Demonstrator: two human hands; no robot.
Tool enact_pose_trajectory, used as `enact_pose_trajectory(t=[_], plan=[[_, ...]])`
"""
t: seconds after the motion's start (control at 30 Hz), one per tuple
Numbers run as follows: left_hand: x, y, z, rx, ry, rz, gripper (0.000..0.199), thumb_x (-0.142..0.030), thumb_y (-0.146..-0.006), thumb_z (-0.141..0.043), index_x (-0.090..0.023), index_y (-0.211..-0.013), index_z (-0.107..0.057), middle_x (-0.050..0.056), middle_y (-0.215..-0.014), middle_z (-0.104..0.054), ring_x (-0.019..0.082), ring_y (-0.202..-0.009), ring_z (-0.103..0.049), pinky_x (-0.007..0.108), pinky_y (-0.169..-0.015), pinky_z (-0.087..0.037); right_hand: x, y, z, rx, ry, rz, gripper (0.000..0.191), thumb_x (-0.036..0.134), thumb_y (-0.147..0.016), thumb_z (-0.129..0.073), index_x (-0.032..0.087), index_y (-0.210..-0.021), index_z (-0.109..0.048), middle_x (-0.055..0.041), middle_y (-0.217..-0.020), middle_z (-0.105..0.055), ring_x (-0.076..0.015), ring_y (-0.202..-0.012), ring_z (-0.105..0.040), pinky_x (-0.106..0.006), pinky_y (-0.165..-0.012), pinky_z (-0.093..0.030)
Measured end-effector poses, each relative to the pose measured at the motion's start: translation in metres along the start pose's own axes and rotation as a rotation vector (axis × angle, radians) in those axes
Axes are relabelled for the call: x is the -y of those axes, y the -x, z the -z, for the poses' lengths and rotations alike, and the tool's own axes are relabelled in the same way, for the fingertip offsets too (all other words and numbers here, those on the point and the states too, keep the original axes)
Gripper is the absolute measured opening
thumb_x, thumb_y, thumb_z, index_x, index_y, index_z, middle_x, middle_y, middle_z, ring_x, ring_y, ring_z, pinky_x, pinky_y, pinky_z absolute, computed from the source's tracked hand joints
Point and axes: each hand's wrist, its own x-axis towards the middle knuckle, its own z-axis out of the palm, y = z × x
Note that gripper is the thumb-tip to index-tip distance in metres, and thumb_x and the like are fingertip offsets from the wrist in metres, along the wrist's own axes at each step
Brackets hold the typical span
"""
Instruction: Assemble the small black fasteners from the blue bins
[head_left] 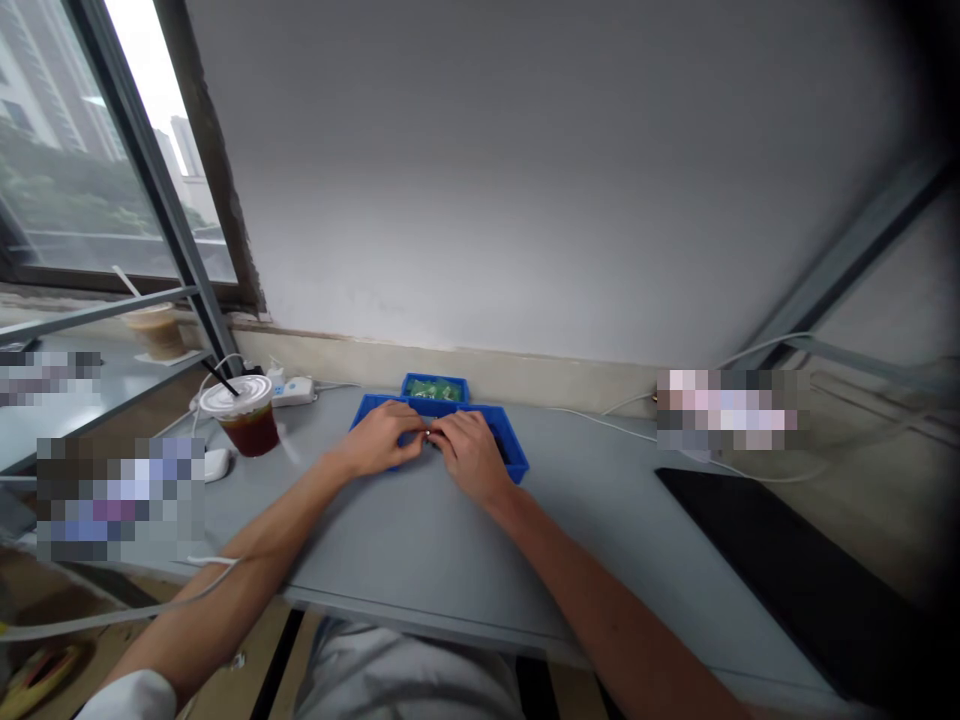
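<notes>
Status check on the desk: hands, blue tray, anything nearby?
Left hand, right hand over blue tray. Fingertips meet at small bright item. Green circuit board in blue bin behind. Plastic cup with straw to left.

A bright blue plastic parts tray [512,462] is standing out against the pale grey desk top [420,540], and a smaller blue plastic bin [435,384] behind it is showing a green circuit board [433,391] speckled with lighter patches. To the left, a clear plastic cup [251,432] is showing dark reddish-brown liquid beneath a white lid [235,394] and a black straw [219,378]. A white power strip [294,392] is carrying small blue markings, while a plain black mat [780,570] is lying to the right.
</notes>
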Motion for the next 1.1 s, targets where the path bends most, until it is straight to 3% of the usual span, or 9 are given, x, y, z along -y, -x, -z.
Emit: enact_pose_trajectory(t=[0.5,1.1], plan=[[-0.0002,-0.0003,-0.0021,-0.015,0.007,-0.031,0.017,-0.017,-0.092,-0.052,-0.017,-0.086,-0.068,0.004,-0.085,-0.069,0.017,-0.086,-0.063,0.030,-0.086,-0.046,-0.0016,0.0009,0.0004,0.059,-0.031,0.019,0.025,0.018,-0.103,-0.042,0.017,-0.087,-0.062,-0.0056,-0.084,-0.068,-0.0207,-0.082,-0.057,-0.034,-0.078,-0.035],[0.0045,0.0003,-0.0015,-0.054,-0.041,-0.132,0.020,-0.023,-0.098,-0.050,-0.018,-0.099,-0.069,0.006,-0.098,-0.072,0.019,-0.094,-0.064,0.035,-0.092,-0.046,-0.0003,-0.0043,0.0059,0.110,-0.285,-0.164,0.025,0.020,-0.099,-0.046,0.020,-0.076,-0.056,-0.0010,-0.075,-0.066,-0.0161,-0.071,-0.057,-0.029,-0.071,-0.034]])
